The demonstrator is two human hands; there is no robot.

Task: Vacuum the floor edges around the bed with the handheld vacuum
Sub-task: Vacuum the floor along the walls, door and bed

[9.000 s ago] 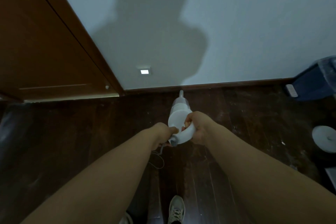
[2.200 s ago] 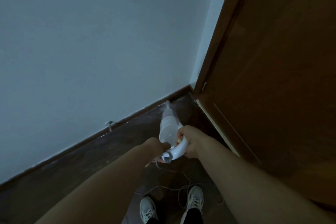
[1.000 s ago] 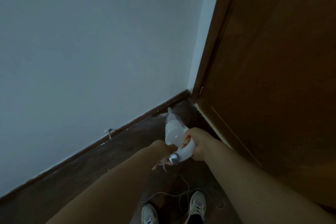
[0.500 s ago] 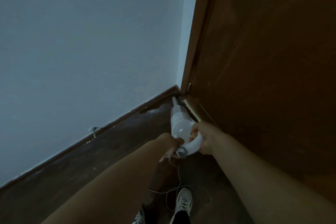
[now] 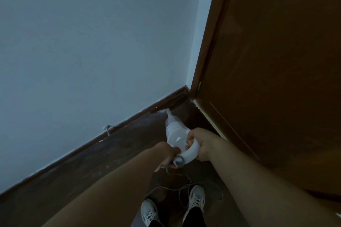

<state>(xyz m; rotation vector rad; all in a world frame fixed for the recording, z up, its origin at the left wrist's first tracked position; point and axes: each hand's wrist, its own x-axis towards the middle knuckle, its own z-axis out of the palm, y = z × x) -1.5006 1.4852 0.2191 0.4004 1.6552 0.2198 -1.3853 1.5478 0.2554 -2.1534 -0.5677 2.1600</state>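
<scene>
Both hands hold the handheld vacuum (image 5: 176, 135), right hand (image 5: 200, 143) gripping its handle, left hand (image 5: 168, 155) at the rear, nozzle near the skirting (image 5: 129, 122); the cord (image 5: 184, 188) looping between the shoes (image 5: 196, 200) could trip.

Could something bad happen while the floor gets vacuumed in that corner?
Maybe. The thin cord lies looped on the floor right by the shoes, so a step could catch it. Also, the vacuum held in the right hand points its nozzle close to the baseboard and could bump it.
</scene>
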